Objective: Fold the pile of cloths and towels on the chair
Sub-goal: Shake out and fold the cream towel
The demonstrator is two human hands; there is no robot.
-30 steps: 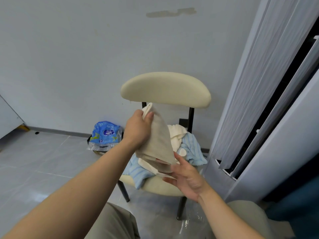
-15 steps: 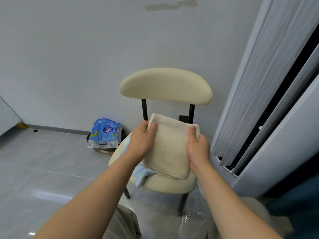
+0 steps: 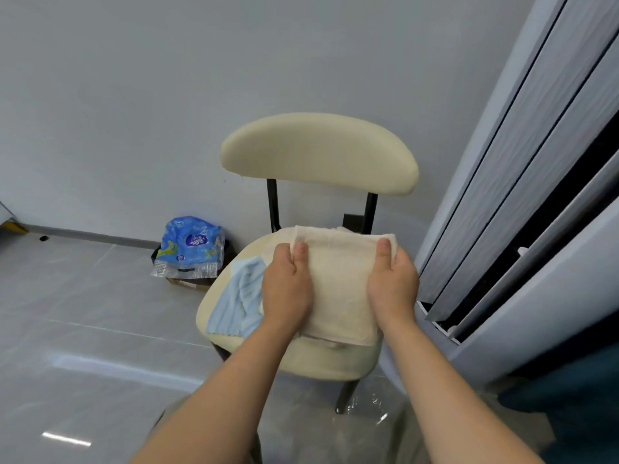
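Head view looks down on a cream chair by the wall. The left hand and the right hand each pinch an upper corner of a cream towel, thumb in front and fingers behind, and hold it over the seat. It looks folded at least once. A light blue striped cloth lies unfolded on the seat just beside it. I judge the task is about in the middle: this towel nearly finished, the blue one left. A blue plastic packet on the floor carries a round logo, but its writing is too small to read.
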